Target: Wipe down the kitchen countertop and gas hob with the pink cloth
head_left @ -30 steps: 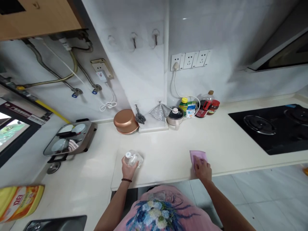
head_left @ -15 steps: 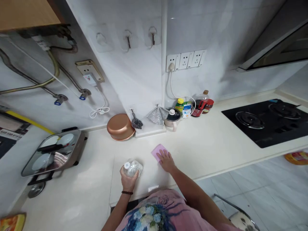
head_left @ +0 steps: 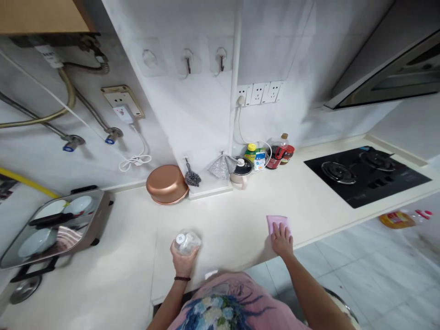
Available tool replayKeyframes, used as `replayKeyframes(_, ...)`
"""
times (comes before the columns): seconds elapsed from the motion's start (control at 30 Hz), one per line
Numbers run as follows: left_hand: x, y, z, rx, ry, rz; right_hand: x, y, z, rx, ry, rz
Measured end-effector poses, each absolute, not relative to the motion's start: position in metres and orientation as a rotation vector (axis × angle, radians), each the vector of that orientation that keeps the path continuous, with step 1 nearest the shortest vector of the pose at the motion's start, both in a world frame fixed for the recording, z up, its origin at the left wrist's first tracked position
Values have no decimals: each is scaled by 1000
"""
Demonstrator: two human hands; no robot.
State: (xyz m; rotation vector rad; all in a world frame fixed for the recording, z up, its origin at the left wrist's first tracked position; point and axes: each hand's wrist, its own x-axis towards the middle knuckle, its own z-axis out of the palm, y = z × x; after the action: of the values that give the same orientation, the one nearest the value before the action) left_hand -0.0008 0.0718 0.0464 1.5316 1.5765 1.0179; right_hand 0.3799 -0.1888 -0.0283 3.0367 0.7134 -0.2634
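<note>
While my left hand curls round a clear bottle, my right hand, fingers slightly spread, lies on a pink cloth; both near the counter's front edge. Blue-white packet, back edge: print too small.

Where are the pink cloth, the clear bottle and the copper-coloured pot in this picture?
Pink cloth (head_left: 276, 220), head view: its uncovered upper part.
Clear bottle (head_left: 191, 241), head view: its transparent body.
Copper-coloured pot (head_left: 167, 183), head view: the middle of its visible surface.

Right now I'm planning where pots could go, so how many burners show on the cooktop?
2, both right of the pink cloth under the right hand: a left burner and a right burner on the black cooktop. None seems hidden.
</note>
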Motion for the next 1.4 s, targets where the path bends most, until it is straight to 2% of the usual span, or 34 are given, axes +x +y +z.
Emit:
replayKeyframes(0.23, 24, 91, 82, 1791, 1339, 817, 376, -188, -39, 3106, 734, -263)
replayKeyframes(0.6, 152, 68, 140, 2417, 1080, -431, 370, -185, -33, 3139, 752, -318)
replayKeyframes(0.83, 214, 43, 152, 2549, 950, -711, 370, -187, -29, 3115, 787, -314)
replayKeyframes(0.97, 211, 46, 149, 2526, 974, -698, 369, -189, -26, 3093, 825, -336)
replayKeyframes(1.07, 203, 51, 146, 2478, 995, -534, 370, -190, -25, 3086, 849, -378)
replayKeyframes(1.3, 154, 67, 129, 2163, 1038, 231, 373, -200, -18, 3080, 934, -321)
replayKeyframes(1.4, 122, 74, 119, 1943, 1102, 557, 346, -205, -19, 2996, 1185, -380)
